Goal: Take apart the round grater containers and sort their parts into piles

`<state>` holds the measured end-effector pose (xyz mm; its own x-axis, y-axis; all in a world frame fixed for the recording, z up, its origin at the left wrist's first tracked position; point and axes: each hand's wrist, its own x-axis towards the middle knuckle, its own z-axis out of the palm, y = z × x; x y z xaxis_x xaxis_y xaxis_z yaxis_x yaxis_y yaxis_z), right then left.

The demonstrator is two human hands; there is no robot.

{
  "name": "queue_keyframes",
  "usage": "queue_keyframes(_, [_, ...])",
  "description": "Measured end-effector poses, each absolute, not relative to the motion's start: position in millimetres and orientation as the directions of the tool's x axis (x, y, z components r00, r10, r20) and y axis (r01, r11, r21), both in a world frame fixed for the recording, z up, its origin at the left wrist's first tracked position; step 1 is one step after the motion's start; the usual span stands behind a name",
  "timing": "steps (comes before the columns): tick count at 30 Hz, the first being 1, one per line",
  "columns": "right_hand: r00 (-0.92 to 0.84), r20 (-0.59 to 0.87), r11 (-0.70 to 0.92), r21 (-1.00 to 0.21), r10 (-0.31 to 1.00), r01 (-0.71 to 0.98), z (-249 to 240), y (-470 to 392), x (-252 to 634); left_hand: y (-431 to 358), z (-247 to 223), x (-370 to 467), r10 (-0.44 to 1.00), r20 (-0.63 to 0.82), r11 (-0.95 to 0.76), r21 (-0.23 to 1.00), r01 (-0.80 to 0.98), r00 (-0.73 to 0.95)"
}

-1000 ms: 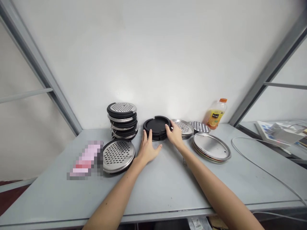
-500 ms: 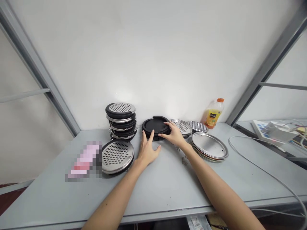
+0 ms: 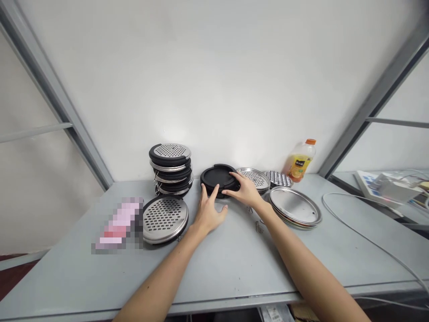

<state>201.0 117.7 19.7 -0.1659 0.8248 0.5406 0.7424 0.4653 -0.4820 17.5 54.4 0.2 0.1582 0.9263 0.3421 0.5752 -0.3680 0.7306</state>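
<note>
Black round holders [image 3: 217,177] lie stacked near the wall at the middle of the table. My left hand [image 3: 208,211] has its fingers spread, with the fingertips at the front left edge of this stack. My right hand [image 3: 246,190] grips the right side of the top holder between thumb and fingers. To the left stands a tall stack of black holders with metal grater discs [image 3: 170,167]. Closer to me lies another grater disc in a black holder [image 3: 165,220]. Flat metal discs [image 3: 295,205] are piled to the right, by my right forearm.
Perforated discs [image 3: 255,179] and a rough grater plate [image 3: 279,178] lie behind the flat discs. An orange-capped bottle [image 3: 300,162] stands by the wall. Small metal clips [image 3: 259,227] lie near my right forearm. A white cable [image 3: 365,235] crosses the right side; a blurred pink item [image 3: 122,221] is left.
The top black holder has turned a little under my hands, its raised rim now farther round to the right. The view has shifted slightly.
</note>
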Motion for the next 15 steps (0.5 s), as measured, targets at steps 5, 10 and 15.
queue_keyframes(5, [-0.169,0.496,0.452,-0.532,0.852,0.716,15.7,120.8,201.1,55.9,-0.2,16.7,0.929,0.339,-0.361,0.748,0.556,0.147])
queue_keyframes(10, [-0.012,0.522,0.367,-0.583,0.853,0.725,12.8,125.7,201.1,65.3,-3.3,20.4,0.947,0.313,-0.236,0.831,0.504,-0.073])
queue_keyframes(15, [0.018,0.554,0.352,-0.553,0.832,0.756,14.8,124.8,197.8,77.2,-10.3,19.3,0.975,0.211,-0.185,0.944,0.272,-0.071])
